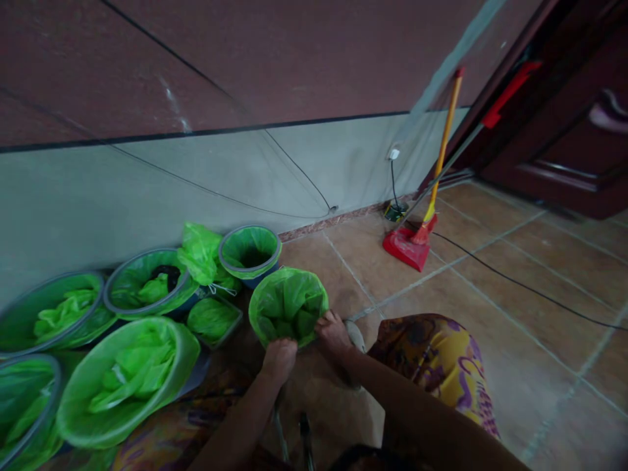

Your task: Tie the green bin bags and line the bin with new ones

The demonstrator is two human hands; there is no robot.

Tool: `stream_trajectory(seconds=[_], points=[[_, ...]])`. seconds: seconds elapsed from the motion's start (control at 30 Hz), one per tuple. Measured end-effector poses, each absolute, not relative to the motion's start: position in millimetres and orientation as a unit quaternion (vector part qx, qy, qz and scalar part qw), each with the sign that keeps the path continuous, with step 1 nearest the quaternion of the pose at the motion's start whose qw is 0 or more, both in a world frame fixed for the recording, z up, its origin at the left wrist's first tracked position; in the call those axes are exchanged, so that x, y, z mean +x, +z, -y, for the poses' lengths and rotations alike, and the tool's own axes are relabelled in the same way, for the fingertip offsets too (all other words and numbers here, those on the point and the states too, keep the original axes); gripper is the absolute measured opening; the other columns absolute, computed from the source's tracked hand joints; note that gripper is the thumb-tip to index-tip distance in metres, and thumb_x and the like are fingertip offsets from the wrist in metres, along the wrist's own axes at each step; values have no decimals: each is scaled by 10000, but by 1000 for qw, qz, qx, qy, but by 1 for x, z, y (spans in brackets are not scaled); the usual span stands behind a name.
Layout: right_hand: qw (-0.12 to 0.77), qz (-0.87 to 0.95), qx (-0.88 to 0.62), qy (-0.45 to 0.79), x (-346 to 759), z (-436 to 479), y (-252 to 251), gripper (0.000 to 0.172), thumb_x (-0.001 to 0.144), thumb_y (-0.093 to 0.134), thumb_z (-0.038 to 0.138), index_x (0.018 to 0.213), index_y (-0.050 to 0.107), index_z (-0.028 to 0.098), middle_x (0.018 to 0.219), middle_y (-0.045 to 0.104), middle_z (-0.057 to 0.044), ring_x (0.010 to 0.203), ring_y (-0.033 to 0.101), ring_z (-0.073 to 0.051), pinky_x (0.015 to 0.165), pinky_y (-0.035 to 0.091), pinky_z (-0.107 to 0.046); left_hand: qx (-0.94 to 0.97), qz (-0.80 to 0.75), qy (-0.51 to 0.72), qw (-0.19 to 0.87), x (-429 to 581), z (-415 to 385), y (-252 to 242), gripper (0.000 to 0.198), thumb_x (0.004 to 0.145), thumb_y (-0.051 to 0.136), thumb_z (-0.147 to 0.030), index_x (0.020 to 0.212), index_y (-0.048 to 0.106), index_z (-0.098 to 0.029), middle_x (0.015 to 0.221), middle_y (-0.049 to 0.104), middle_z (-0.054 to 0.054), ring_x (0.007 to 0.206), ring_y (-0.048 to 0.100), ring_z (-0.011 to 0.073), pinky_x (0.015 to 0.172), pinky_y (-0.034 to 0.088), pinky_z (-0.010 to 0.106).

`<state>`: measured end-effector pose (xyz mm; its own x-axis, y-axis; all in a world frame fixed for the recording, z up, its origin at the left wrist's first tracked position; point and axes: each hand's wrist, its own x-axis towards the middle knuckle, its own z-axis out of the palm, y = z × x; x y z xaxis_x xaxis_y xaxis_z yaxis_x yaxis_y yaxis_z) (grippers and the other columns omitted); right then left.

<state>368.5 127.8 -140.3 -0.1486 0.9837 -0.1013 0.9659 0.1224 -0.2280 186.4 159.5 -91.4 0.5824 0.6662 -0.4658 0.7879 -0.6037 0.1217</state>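
Note:
In front of me stands a small bin lined with a bright green plastic bag (pixel 288 294), the bag's edge folded over the rim all round. My left hand (pixel 281 358) is closed on the near edge of the bag at the rim. On the right side of the same rim, my right hand (pixel 334 332) has its fingers closed over the bag's edge. The bin under the bag is mostly hidden. Just behind it is another lined bin (pixel 250 248) with a grey ring round its top.
At left stand several lined bins, among them a large one (pixel 130 383) beside my leg. A green-wrapped container (pixel 213 319) and a bunched green bag (pixel 201 252) lie between. A red dustpan (pixel 407 247) and a broom (pixel 445 137) lean near the door; a black cable (pixel 520 281) crosses the tiles.

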Motion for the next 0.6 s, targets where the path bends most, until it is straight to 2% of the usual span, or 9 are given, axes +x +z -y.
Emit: stream_trajectory(seconds=[0.1,0.3,0.4,0.5,0.6], points=[[27,750,-652,114,365,-133,-132,186,871,545,143,858,717,211,892,681,-85,1070,491,-280,1048,265,-470,873,-419,-196,152,177,-167,-88,370,886,355,-94,980,708,-153,1037,733,130,1031,675,237,955,466,385],[6,723,-677,137,319,-120,-122,243,893,463,123,939,699,160,948,688,-117,1073,505,-295,935,338,-460,858,-462,-192,115,141,-190,-86,408,895,322,-82,978,712,-168,1038,738,106,1134,623,231,1154,244,496],[39,707,-691,147,309,-108,-116,305,883,480,143,1130,657,156,1073,674,-137,1071,507,-292,911,344,-452,858,-474,-163,108,132,-191,-83,454,853,333,-23,1085,691,-181,1232,680,121,1321,488,257,1168,166,583],[90,690,-706,132,325,-99,-108,397,893,492,189,1277,591,192,1233,626,-130,1068,513,-271,903,354,-417,859,-484,-119,116,139,-185,-76,580,781,395,13,1285,590,-196,1469,505,128,1433,342,279,1162,135,637],[88,662,-735,119,352,-99,-102,319,911,442,158,1131,673,165,1112,672,-119,1011,542,-250,896,378,-369,868,-465,-93,148,154,-174,-69,620,764,427,-3,1349,534,-181,1483,484,132,1414,373,270,1172,200,566]])
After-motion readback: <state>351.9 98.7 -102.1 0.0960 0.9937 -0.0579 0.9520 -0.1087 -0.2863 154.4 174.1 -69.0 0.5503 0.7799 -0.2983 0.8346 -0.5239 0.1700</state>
